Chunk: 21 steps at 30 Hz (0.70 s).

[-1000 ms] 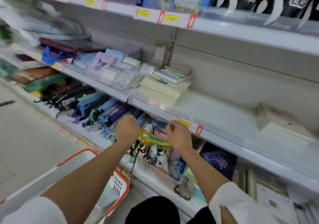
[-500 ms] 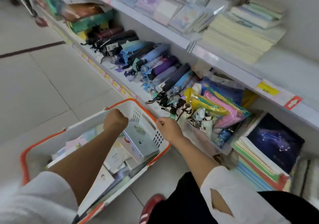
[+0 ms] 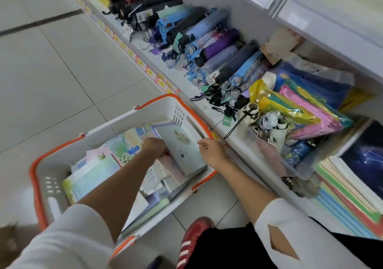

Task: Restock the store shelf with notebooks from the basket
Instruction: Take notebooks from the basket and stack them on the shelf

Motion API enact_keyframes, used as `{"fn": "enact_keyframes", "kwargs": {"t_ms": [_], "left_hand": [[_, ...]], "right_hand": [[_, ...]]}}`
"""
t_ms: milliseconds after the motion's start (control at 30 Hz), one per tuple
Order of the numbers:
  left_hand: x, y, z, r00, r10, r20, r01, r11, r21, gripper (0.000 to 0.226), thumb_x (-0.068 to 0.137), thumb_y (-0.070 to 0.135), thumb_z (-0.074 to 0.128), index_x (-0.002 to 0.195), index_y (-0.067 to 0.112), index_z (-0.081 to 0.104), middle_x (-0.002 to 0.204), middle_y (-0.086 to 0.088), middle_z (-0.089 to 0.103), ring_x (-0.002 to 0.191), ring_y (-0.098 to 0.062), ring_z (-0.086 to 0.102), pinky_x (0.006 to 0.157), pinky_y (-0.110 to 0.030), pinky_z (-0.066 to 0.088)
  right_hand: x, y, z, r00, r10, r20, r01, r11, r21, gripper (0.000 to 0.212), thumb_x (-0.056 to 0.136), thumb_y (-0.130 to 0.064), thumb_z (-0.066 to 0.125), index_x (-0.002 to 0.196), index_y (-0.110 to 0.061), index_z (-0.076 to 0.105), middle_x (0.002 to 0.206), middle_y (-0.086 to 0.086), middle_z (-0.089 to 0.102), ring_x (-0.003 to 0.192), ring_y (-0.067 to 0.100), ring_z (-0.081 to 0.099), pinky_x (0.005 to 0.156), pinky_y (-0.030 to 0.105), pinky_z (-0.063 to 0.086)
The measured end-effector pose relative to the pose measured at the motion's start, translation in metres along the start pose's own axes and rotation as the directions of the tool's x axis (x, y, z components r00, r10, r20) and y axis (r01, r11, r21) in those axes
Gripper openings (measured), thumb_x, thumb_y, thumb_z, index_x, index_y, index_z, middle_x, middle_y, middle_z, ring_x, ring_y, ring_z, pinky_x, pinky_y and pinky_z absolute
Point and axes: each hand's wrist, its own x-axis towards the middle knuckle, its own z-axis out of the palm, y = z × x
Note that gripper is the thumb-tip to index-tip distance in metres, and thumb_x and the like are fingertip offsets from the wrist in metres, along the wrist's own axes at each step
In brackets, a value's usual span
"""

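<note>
One white basket with orange handles sat at lower left of the frame. Two hands showed, the left hand and the right hand. Inside, the notebooks overlapped too much to count, at least ten. Well over a dozen folded umbrellas lay across the upper middle. One red shoe showed at the bottom.

Both arms reach down, left grip curled, right grip with thumb out.

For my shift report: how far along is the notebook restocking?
Done: cannot tell; the upper shelf is blurred. In hand: the left hand grips a pale notebook in the basket, right hand beside it. Left: many notebooks fill the basket.
</note>
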Motion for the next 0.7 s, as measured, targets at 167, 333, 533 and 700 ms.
{"fn": "enact_keyframes", "kwargs": {"t_ms": [167,333,533,700], "left_hand": [[0.011,0.0,0.002,0.992,0.027,-0.126,-0.02,0.998,0.055,0.017,0.082,0.002,0.059,0.091,-0.003,0.073,0.089,-0.02,0.071,0.071,-0.028,0.063,0.076,-0.039,0.058],[0.007,0.004,0.013,0.996,0.027,-0.091,-0.021,0.998,0.063,0.017,0.082,0.01,0.068,0.066,0.01,0.067,0.069,-0.013,0.066,0.061,-0.023,0.069,0.067,-0.031,0.06],[0.005,0.01,0.027,0.988,-0.039,-0.151,0.031,0.998,-0.057,0.02,0.078,0.014,0.075,0.087,0.001,0.063,0.088,-0.016,0.066,0.076,-0.029,0.065,0.073,-0.034,0.057],[0.004,0.02,0.042,0.994,-0.003,-0.106,0.002,1.0,-0.002,0.028,0.081,0.019,0.074,0.099,0.005,0.057,0.093,-0.011,0.065,0.086,-0.028,0.066,0.076,-0.037,0.057]], "right_hand": [[0.007,0.007,-0.002,1.0,0.017,-0.024,-0.016,0.999,0.04,0.032,0.096,-0.013,0.047,0.124,-0.012,0.062,0.127,0.006,0.062,0.114,0.02,0.058,0.098,0.033,0.048],[0.01,0.007,-0.003,1.0,0.018,-0.02,-0.017,0.998,0.057,0.033,0.097,-0.011,0.044,0.126,-0.013,0.06,0.127,0.005,0.061,0.095,0.013,0.057,0.077,0.02,0.046],[0.01,0.009,-0.003,1.0,0.016,-0.027,-0.014,0.997,0.075,0.034,0.096,-0.009,0.043,0.126,-0.013,0.059,0.126,0.006,0.06,0.106,0.016,0.058,0.085,0.023,0.047],[0.007,0.006,-0.005,1.0,0.018,-0.014,-0.017,0.996,0.083,0.034,0.096,-0.01,0.046,0.126,-0.013,0.059,0.123,0.006,0.061,0.112,0.019,0.057,0.094,0.03,0.048]]}}
